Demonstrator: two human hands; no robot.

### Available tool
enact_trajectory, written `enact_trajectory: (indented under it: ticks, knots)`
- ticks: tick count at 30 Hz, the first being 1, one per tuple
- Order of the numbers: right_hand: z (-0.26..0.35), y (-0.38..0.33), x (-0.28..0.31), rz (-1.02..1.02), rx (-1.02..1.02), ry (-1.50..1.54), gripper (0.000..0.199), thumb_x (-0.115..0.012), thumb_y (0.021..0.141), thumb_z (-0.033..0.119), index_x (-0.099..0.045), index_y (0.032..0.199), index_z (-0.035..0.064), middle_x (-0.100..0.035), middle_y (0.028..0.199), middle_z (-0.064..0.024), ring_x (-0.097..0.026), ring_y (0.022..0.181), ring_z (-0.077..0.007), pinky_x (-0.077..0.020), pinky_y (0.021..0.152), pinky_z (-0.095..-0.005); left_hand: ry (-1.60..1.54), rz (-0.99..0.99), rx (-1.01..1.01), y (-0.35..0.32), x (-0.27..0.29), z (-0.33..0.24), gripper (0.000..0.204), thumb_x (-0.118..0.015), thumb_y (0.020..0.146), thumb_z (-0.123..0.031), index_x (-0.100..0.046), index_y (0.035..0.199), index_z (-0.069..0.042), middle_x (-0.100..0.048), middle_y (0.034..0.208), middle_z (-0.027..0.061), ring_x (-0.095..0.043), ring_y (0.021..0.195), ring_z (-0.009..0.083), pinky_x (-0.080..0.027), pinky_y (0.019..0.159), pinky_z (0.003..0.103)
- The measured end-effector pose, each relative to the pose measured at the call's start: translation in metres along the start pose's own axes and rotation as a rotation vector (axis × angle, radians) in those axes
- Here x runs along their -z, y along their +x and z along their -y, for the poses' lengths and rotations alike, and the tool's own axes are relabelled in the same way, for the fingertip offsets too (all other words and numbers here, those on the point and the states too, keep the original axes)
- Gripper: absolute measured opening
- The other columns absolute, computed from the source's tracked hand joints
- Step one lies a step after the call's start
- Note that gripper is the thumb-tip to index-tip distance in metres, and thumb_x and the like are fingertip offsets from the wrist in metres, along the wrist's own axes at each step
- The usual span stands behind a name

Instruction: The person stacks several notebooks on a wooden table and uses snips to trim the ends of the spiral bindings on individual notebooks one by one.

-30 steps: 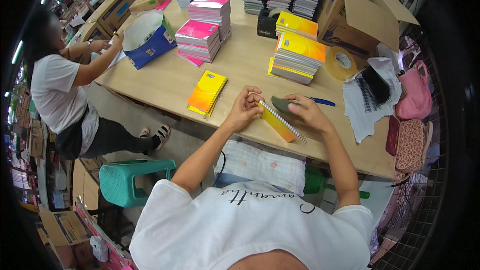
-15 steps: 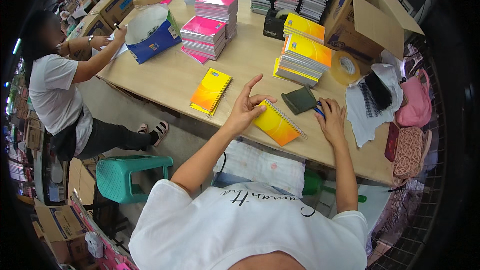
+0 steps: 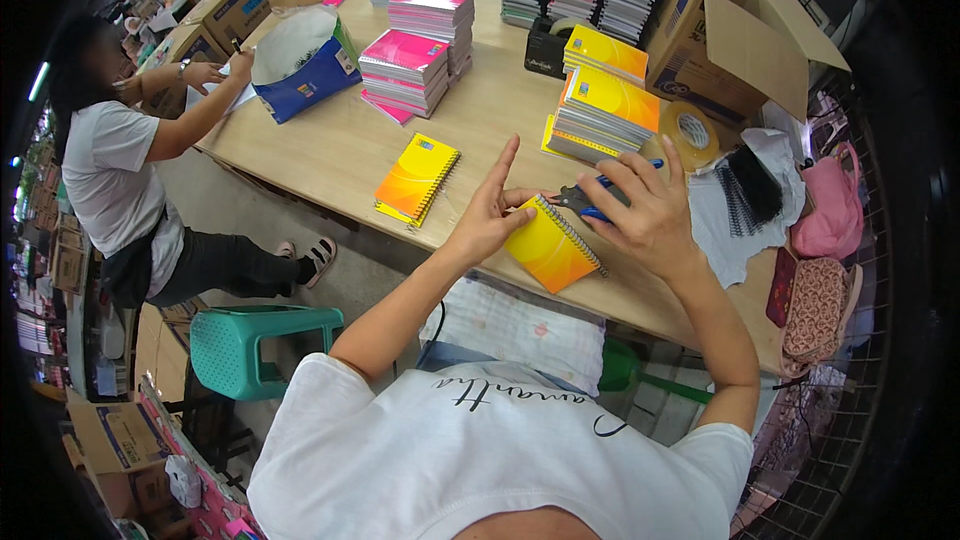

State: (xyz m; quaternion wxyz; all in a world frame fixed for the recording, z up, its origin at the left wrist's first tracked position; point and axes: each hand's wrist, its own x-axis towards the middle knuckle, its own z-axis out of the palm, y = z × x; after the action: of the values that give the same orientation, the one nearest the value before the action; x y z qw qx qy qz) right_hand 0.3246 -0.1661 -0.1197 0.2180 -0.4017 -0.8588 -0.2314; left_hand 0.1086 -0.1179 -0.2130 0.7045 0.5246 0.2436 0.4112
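My left hand [image 3: 488, 218] pinches the upper left corner of a yellow-orange spiral notebook [image 3: 550, 252], its index finger pointing up and away. The notebook is tilted near the table's front edge, its wire coil along the right side. In my right hand [image 3: 648, 212] are blue-handled pliers [image 3: 572, 199], the handles spread apart between the fingers. Their jaws are at the top end of the coil; whether they touch the wire I cannot tell. Left of my hands lies a small pile of yellow-orange notebooks [image 3: 418, 178]. A taller stack of yellow notebooks [image 3: 606, 110] stands beyond my right hand.
Pink notebook stacks [image 3: 405, 70] stand farther back on the table [image 3: 490, 100]. To the right are clear tape [image 3: 692, 132], black coils [image 3: 752, 188] on white cloth, pouches [image 3: 822, 305] and an open carton [image 3: 700, 50]. A co-worker [image 3: 120, 170] writes at left near a green stool [image 3: 235, 350].
My right hand has lifted the pliers off the table and brought them left to the notebook's coil. The left hand still holds the notebook in nearly the same place.
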Motion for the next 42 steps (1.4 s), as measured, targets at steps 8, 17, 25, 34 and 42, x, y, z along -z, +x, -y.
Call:
enact_trajectory:
  ticks: [8,17,25,34,42]
  knots:
    - [0.000,0.001,-0.009,0.169,-0.029,0.106,0.030,-0.069,0.075,0.028,-0.067,0.099,0.0108,-0.062,0.094,-0.0047,-0.059,0.096,-0.0211,-0.0402,0.097,-0.0449,0.041,-0.026,-0.016,-0.005,-0.002,-0.006,0.094,-0.051,0.084,0.016,0.003,0.153,-0.019,-0.058,0.124,0.0173,-0.059,0.111,0.0168,-0.047,0.090,0.027]
    - [0.003,-0.044,-0.001,-0.090,-0.827,0.651,0.029,-0.070,0.079,0.013,-0.066,0.104,0.0001,-0.065,0.095,-0.0158,-0.064,0.086,-0.0285,-0.0492,0.078,-0.0342,0.400,-0.488,-0.298,-0.026,0.052,-0.008,0.042,-0.050,0.088,0.005,-0.054,0.129,-0.005,-0.060,0.109,0.0036,-0.056,0.088,0.0067,-0.047,0.077,0.023]
    - [0.002,-0.152,-0.058,0.092,-1.014,0.257,0.033,-0.070,0.081,0.018,-0.064,0.107,-0.0007,-0.061,0.096,-0.0166,-0.057,0.092,-0.0325,-0.0452,0.084,-0.0404,1.170,-0.937,-0.073,-0.058,0.152,-0.005,0.034,-0.064,0.081,-0.010,-0.066,0.114,-0.009,-0.058,0.096,0.0140,-0.057,0.088,0.0262,-0.048,0.079,0.037]
    - [0.017,-0.160,-0.073,0.025,-0.900,0.106,0.039,-0.072,0.078,0.019,-0.061,0.111,0.0024,-0.056,0.103,-0.0157,-0.050,0.101,-0.0347,-0.0393,0.089,-0.0447,1.531,-0.836,-0.055,-0.069,0.134,0.012,0.046,-0.064,0.083,-0.027,-0.060,0.126,-0.011,-0.052,0.120,0.0179,-0.051,0.107,0.0350,-0.042,0.089,0.046]
    - [0.019,-0.155,-0.076,0.069,-0.930,-0.002,0.040,-0.072,0.078,0.024,-0.062,0.111,0.0049,-0.053,0.113,-0.0166,-0.049,0.106,-0.0357,-0.0393,0.090,-0.0467,1.706,-0.606,0.218,-0.031,0.098,0.017,0.083,-0.063,0.078,-0.047,-0.032,0.146,-0.011,-0.034,0.136,0.0276,-0.036,0.123,0.0434,-0.029,0.097,0.061]
